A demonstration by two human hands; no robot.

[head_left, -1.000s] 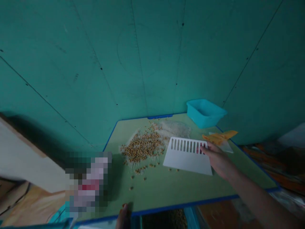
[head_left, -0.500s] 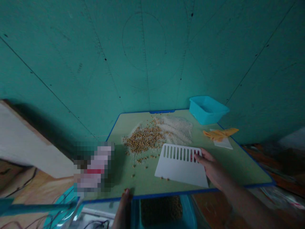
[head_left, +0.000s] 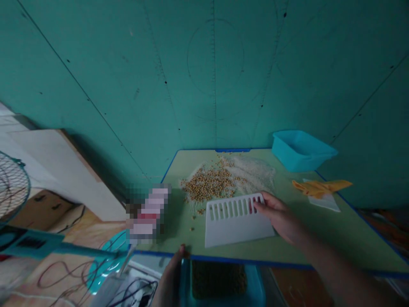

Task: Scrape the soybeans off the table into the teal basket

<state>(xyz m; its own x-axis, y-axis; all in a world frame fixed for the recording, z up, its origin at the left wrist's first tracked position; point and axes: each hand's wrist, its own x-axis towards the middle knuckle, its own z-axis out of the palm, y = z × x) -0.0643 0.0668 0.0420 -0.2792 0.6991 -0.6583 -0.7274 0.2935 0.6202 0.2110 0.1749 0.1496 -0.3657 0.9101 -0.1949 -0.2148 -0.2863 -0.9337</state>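
Gripping: the right hand clasps the right corner of a white slotted scraper, thumb on the face toward the camera, fingers showing behind through the end slots; the grip is closed on the plate.
Scraper: above the near half of the table, slotted edge farther off, plain edge toward the person; whether that edge touches the tabletop cannot be told.
Left hand: at the table's near blue edge, thumb tip showing just above the rim; the other fingers are hidden, so how far this grip is open, or what it has hold of, cannot be told.
Beans: tan and round, heaped beyond the scraper toward the left, a few strays lying nearer the person.
Pale grains: spread beside and among the beans, mostly to the right.
Far right corner: a turquoise tub stands near an orange cloth, which lies partly over a white sheet.
Below the near edge: a blue bin with dark contents, hard to make out.
Backdrop: a green wall bearing a faint drawn circle.
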